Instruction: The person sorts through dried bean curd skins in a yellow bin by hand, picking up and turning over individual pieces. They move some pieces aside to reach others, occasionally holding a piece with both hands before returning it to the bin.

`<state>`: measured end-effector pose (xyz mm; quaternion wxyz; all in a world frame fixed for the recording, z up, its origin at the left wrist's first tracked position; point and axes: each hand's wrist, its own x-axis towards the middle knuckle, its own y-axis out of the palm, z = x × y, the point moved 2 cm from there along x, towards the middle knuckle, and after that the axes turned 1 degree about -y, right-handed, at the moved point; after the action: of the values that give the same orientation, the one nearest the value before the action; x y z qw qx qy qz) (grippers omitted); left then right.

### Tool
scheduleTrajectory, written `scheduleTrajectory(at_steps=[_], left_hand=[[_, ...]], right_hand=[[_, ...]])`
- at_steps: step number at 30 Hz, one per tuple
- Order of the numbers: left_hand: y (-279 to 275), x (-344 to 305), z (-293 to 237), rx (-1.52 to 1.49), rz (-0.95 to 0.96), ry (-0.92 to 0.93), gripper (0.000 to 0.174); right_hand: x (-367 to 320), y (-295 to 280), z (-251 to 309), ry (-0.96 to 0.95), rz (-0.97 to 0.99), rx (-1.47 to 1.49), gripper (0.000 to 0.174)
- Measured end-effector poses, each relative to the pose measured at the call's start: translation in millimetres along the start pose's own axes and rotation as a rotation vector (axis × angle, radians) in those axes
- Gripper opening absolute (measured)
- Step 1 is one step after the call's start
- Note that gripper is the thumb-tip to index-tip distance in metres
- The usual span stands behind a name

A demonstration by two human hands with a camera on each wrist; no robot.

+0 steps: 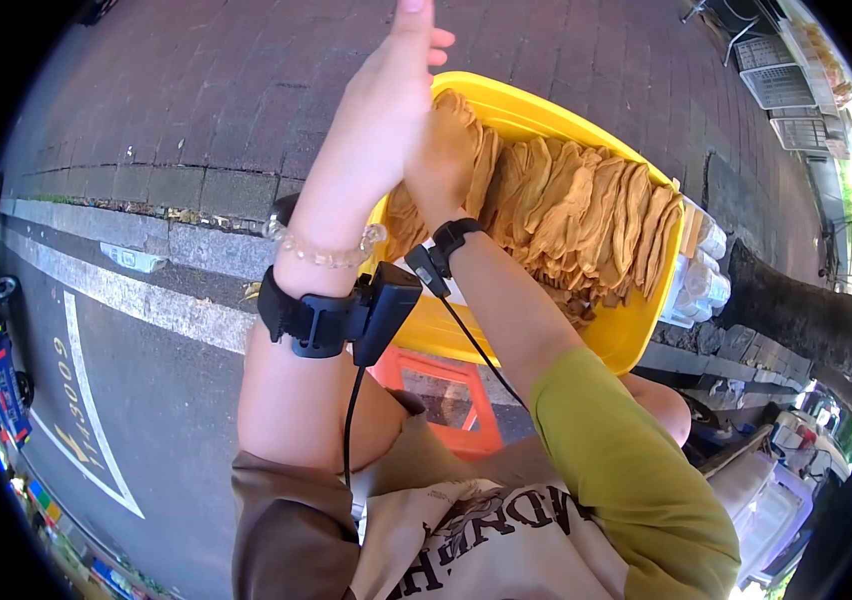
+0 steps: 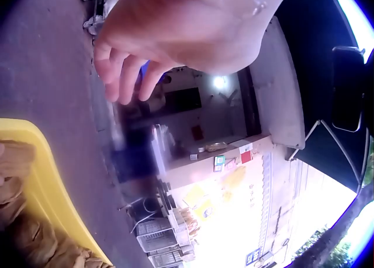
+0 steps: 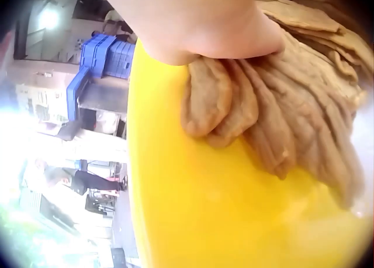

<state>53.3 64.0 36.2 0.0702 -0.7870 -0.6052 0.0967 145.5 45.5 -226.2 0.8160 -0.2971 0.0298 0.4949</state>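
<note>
Left hand (image 1: pixel 398 95), raised, fingers loosely extended, apart from the right hand (image 1: pixel 443 155), this one against brown wrinkled pieces (image 1: pixel 571 200), its fingers hidden, grip cannot be told, pieces packed upright inside yellow tub (image 1: pixel 631 335).

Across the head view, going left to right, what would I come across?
Blue vehicle, yellow road number, brown sleeve, yellow tub, dark tree trunk.

Stacked pieces (image 1: pixel 558 200) in a tub (image 1: pixel 628 335), stool (image 1: pixel 484 412) on its near side, roadway (image 1: pixel 181 400) left, tree trunk (image 1: pixel 796 310) right.
</note>
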Motion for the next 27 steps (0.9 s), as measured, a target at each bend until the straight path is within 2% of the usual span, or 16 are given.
scheduleTrajectory(at_steps=[2,4,6,7,8,10,14,16,17,18,20,21,23,24,26,27], left_hand=[[9,0,6,-0.014,0.011,-0.05,0.085],[16,-2,7,0.05,0.089,-0.047,0.083],[17,-2,10,0.058,0.099,-0.047,0.08],[17,-4,10,0.098,0.091,-0.015,0.079],[17,-6,10,0.137,0.082,0.016,0.078],[13,-6,8,0.133,0.081,0.02,0.077],[9,-14,-2,0.078,0.035,-0.055,0.073],[3,-13,-1,0.144,0.065,-0.025,0.073],[0,-13,0,0.208,0.087,0.002,0.072],[-1,-14,0,0.207,0.087,0.004,0.072],[-4,-17,-1,0.234,0.082,0.017,0.073],[-6,-18,1,0.232,0.08,0.013,0.073],[-9,-21,3,0.248,0.073,0.055,0.072],[-10,-21,5,0.246,0.069,0.049,0.072],[-9,-23,8,0.29,0.043,0.077,0.069],[-7,-25,8,0.294,0.049,0.079,0.069]], right_hand=[[-2,-7,3,-0.004,-0.003,-0.38,0.077],[-7,-9,4,-0.005,0.028,-0.322,0.075],[-16,-6,9,0.031,-0.171,0.127,0.072],[27,25,-44,-0.203,-0.114,0.18,0.074],[20,18,-35,-0.202,-0.114,0.18,0.074],[0,-7,-4,-0.165,-0.016,-0.091,0.08],[9,-10,-15,-0.252,-0.025,-0.27,0.085],[21,-9,-14,-0.424,-0.022,0.021,0.089],[22,-9,-19,-0.395,-0.009,0.368,0.092],[12,-14,-3,-0.396,-0.009,0.368,0.092],[3,-16,7,-0.122,-0.011,0.261,0.092],[6,-17,1,-0.119,-0.008,0.258,0.092],[12,-17,-7,-0.362,0.24,-0.029,0.089],[12,-17,-6,-0.361,0.247,-0.031,0.089],[10,-19,-2,-0.371,0.146,-0.396,0.086],[8,-15,-5,-0.368,0.142,-0.39,0.086]])
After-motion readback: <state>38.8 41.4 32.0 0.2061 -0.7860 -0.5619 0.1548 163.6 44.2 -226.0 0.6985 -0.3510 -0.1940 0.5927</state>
